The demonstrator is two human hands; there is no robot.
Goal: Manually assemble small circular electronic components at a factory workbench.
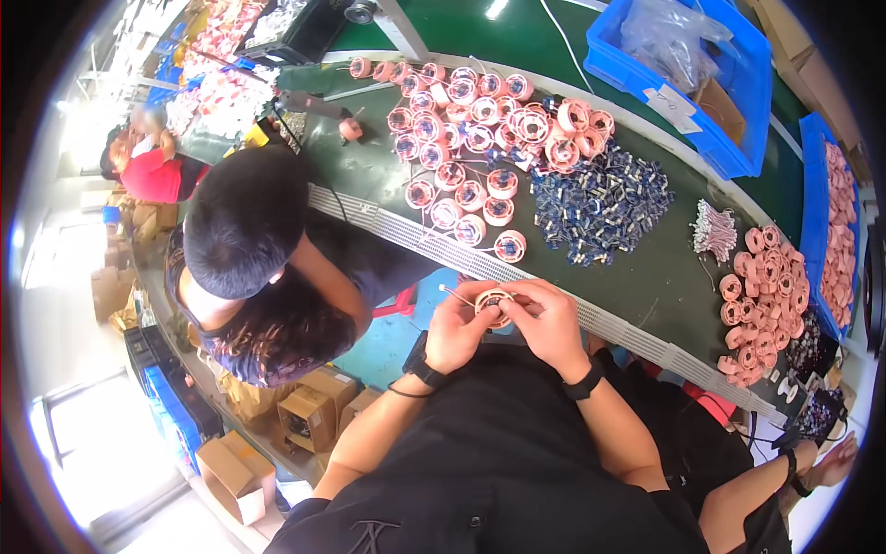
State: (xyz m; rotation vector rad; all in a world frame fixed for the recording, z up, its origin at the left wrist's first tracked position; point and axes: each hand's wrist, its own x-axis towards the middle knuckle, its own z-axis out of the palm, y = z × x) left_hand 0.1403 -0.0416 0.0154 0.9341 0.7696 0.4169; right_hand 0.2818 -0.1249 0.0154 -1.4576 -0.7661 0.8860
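In front of my body, at the bench's near edge, both hands hold one small round pink plastic housing point(495, 297). My left hand point(452, 334) grips its left side, fingers closed, with a thin pale wire point(456, 294) sticking out beside it. My right hand point(551, 329) closes on the other side, thumb pressed against the housing. What lies inside is partly hidden by the thumbs. Beyond my hands, similar housings point(471, 196) with wires and parts inside stand in a cluster. To their right spreads a heap of small blue circuit boards point(600, 208).
A bundle of pink-and-white wires point(713, 233) and a pile of pink housings point(764, 300) lie to the right. Blue bins point(743, 152) stand at the far right. A co-worker point(247, 222) sits at my left; another person's arm point(738, 503) shows at lower right. A perforated strip point(628, 323) edges the bench.
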